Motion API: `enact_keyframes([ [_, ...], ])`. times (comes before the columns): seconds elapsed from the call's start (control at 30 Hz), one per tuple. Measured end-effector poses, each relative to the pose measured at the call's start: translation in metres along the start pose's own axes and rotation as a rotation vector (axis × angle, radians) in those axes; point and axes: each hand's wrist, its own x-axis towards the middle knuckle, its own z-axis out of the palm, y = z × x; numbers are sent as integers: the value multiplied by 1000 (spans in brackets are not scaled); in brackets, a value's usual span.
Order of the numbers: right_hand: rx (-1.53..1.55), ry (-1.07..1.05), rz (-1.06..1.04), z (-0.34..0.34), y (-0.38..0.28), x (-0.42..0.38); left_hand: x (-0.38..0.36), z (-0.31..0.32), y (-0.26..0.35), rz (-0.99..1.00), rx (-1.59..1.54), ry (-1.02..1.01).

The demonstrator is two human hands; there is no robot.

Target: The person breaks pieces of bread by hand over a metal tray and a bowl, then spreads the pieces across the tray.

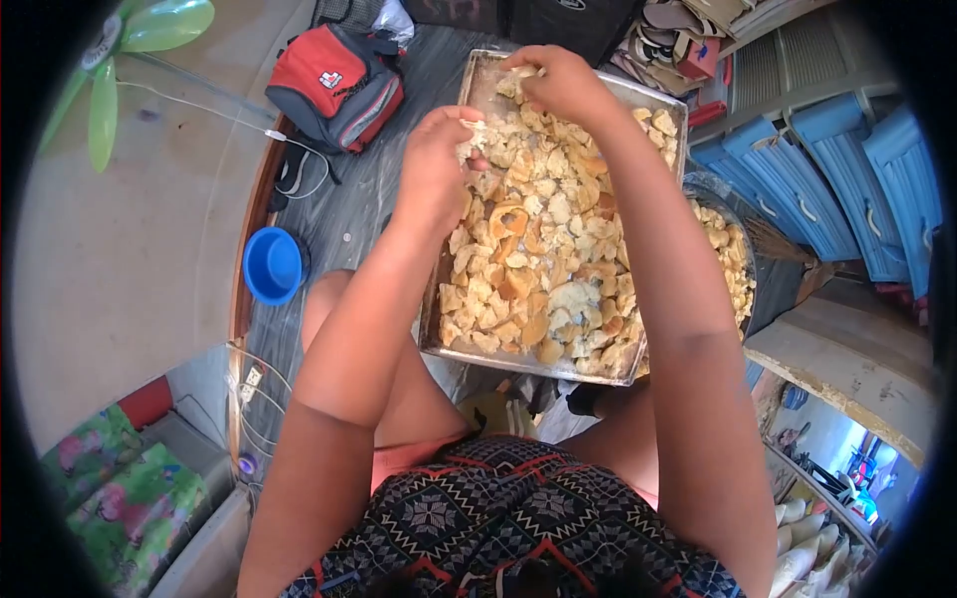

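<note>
A rectangular metal baking tray (488,92) lies in front of me, covered with torn pieces of bread (533,234), some with brown crust and some pale crumb. Over its far left side, my left hand (436,164) is closed around a torn bread piece (472,140). My right hand (566,88) is at the tray's far end, its fingers pinching another bread chunk (512,82). Part of the tray's right side is hidden behind my right forearm.
Right of the tray sits a round container of more bread pieces (736,264). Beyond are blue drawers (812,184). On the left are a blue bowl (273,265), a red and grey backpack (334,85), a cable and a green-bladed fan (105,110). Shoes (663,40) are piled behind.
</note>
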Motion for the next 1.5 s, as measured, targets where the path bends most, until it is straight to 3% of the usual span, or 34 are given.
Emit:
enact_keyframes([
  [0.07,-142,-125,123,7,-5,10,4,-2,2,48,-32,14],
  [0.1,-289,-19,-80,15,-2,12,4,-2,2,43,-27,33],
  [0.23,-383,-30,-188,16,2,13,10,-7,-1,113,75,50],
  [0.3,-46,94,-147,10,-9,5,10,-6,1,125,59,53],
  [0.33,-47,93,-148,8,-23,-6,10,-5,2,140,42,55],
  [0.4,298,-234,-74,10,-46,-33,10,-7,-2,190,45,28],
  [0.57,488,-175,48,19,-34,-52,5,-5,-6,216,160,-40],
  [0.67,598,-202,63,13,-23,-60,-2,0,-7,157,208,-37],
  [0.73,647,-212,52,7,-17,-64,-3,-2,-9,62,179,-150],
  [0.83,577,-254,52,-4,-8,-63,0,1,-12,-21,143,-227],
  [0.9,234,-181,49,-10,0,-51,4,1,-15,-45,178,-207],
  [0.93,234,-182,51,-14,13,-40,5,1,-16,-66,213,-187],
  [1.0,-33,156,54,-24,37,-17,1,5,-15,-50,203,-156],
  [1.1,-238,187,-20,-27,45,-6,3,5,-15,-6,199,-94],
  [1.23,-310,185,59,-28,26,-14,6,4,-17,6,134,-82],
  [1.3,40,142,-50,-18,9,-32,10,4,-22,55,111,-64],
  [1.37,262,-144,-81,-3,-26,-63,12,3,-26,100,93,-54],
  [1.47,194,-48,-187,16,-25,-82,10,5,-26,9,28,-45],
  [1.5,329,-67,-77,13,-23,-82,6,9,-23,-47,11,-68],
])
